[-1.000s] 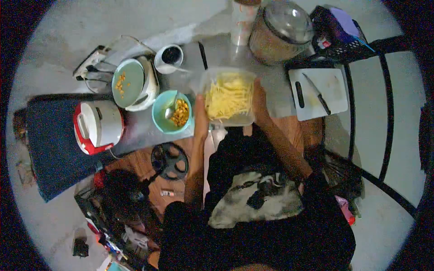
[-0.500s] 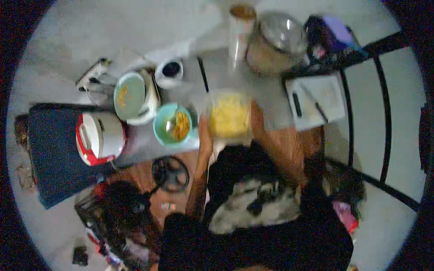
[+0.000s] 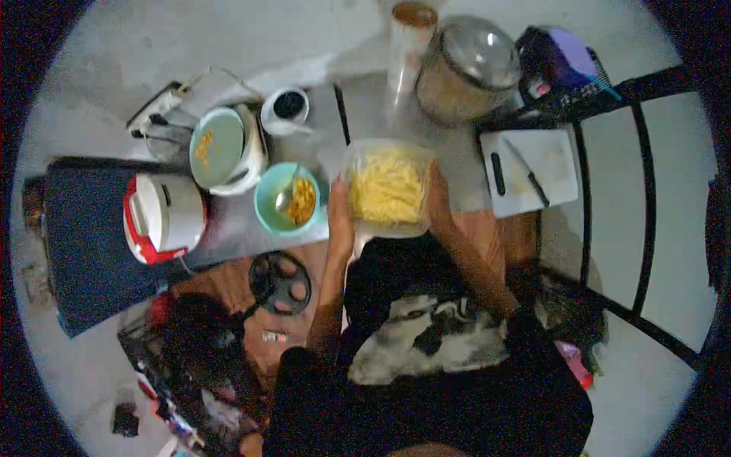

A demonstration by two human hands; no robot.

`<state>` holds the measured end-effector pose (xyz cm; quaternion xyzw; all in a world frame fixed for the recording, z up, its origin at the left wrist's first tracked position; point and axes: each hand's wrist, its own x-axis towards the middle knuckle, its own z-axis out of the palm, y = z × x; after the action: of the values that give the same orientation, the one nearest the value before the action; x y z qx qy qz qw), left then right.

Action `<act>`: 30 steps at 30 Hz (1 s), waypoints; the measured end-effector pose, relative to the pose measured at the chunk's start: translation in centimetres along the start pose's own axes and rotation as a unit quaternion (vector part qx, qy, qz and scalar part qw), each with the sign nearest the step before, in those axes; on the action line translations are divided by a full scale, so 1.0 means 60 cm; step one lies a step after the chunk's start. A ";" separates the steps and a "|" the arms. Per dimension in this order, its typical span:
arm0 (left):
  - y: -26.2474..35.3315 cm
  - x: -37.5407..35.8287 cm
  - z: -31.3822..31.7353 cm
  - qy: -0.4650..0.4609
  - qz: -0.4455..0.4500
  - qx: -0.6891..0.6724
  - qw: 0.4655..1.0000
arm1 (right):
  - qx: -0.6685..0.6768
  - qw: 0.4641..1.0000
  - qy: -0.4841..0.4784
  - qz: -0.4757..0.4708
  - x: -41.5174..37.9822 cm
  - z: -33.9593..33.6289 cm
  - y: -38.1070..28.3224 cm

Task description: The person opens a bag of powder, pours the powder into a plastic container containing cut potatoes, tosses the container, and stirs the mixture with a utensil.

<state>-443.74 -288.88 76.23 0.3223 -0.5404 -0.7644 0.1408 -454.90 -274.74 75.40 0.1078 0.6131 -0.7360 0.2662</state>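
A clear square container (image 3: 388, 228) filled with pale yellow strips (image 3: 390, 186) is held level at the table's near edge, in front of my body. My left hand (image 3: 340, 217) presses against its left side and my right hand (image 3: 439, 199) against its right side. Just left of my left hand stands a turquoise bowl (image 3: 265, 206) with orange-yellow pieces and a spoon in it. Behind that bowl, a pale green plate (image 3: 225, 156) with a few orange bits rests on a white appliance (image 3: 253, 164).
A red and white cooker (image 3: 171, 217) stands at the left, and a white cup (image 3: 276, 122) with dark contents further back. A tall canister (image 3: 411, 49) and a large lidded pot (image 3: 464, 76) are behind. Two knives lie on a white cutting board (image 3: 560, 156) at the right.
The view has sharpened and shifted slightly. The container is still between both hands, and its yellow strips now show more clearly.
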 end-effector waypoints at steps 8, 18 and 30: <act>-0.026 -0.012 0.012 0.016 0.020 0.018 1.000 | 0.114 0.976 -0.187 -0.002 -0.031 0.010 -0.081; -0.050 -0.073 0.027 0.151 -0.029 -0.078 0.985 | -0.389 0.886 -0.120 -0.221 0.223 -0.114 0.034; -0.113 -0.176 0.057 0.276 -0.082 -0.146 0.947 | -0.647 0.605 -0.252 -0.390 0.348 0.013 0.078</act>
<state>-437.12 -277.88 74.31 0.5392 -0.3345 -0.7253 0.2671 -469.75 -281.43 61.48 -0.5311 0.8221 -0.1800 0.0982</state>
